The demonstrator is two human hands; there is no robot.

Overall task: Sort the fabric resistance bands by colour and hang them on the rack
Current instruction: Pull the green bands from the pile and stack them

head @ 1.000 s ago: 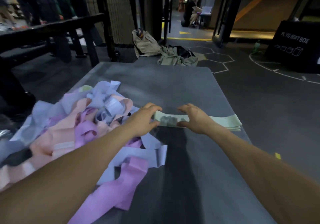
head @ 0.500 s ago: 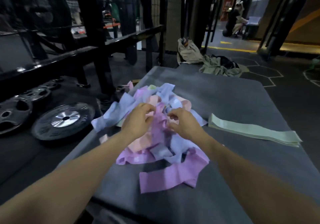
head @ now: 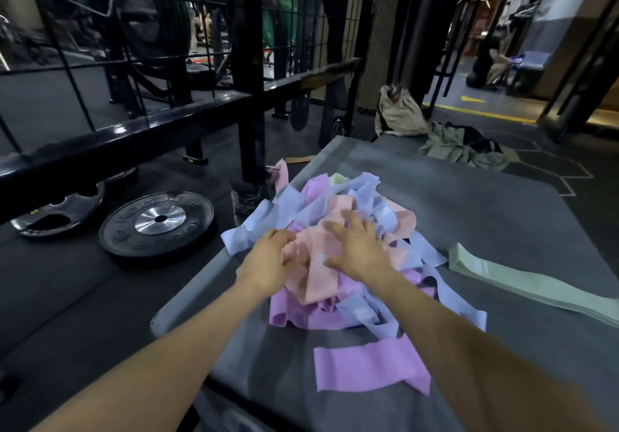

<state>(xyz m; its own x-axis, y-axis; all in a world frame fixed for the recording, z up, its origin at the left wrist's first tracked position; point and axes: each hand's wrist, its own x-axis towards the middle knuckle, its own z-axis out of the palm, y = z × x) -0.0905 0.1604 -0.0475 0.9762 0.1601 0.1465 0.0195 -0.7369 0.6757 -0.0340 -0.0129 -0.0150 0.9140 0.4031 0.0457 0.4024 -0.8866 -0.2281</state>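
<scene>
A tangled heap of fabric resistance bands in blue, purple and peach lies on a grey padded platform. My left hand grips the left edge of a peach band on top of the heap. My right hand rests on the same peach band with fingers spread flat. A neat stack of pale green bands lies to the right of the heap. One purple band lies loose in front of the heap.
Black weight plates lie on the floor to the left, behind them a black metal rack and grid. A beige bag and green clothing sit past the platform's far edge. A person sits in the far right background.
My hands left the green stack and moved left onto the mixed heap. They now lie on a peach band on top, and the view has turned left with them.
</scene>
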